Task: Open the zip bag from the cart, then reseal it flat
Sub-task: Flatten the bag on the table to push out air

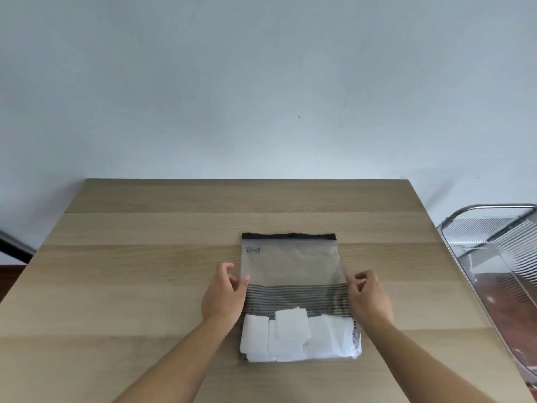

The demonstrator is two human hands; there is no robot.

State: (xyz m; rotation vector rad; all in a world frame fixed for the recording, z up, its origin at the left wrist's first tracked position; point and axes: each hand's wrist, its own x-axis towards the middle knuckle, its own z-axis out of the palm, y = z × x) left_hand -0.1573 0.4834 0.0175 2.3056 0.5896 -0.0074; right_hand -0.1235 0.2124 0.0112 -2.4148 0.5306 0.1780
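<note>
Head camera: zip bag (293,269) lies flat on the wooden table (145,257), with its black zip strip (289,236) at the far edge. Left hand (223,295) and right hand (369,298) flank its side edges with fingers curled. Whether either pinches the bag is unclear.

Matt wood, see-through plastic, shiny metal

The table (145,286) is pale wood grain, smooth and matt. The zip bag (290,266) is thin clear plastic, a bit cloudy, with a dark matt strip (289,236) along the top. The white pieces (290,338) inside look soft and matt, paper or cloth, can't tell. The cart (494,225) is polished metal tube and wire, with a glossy clear plastic bin (499,289).
</note>
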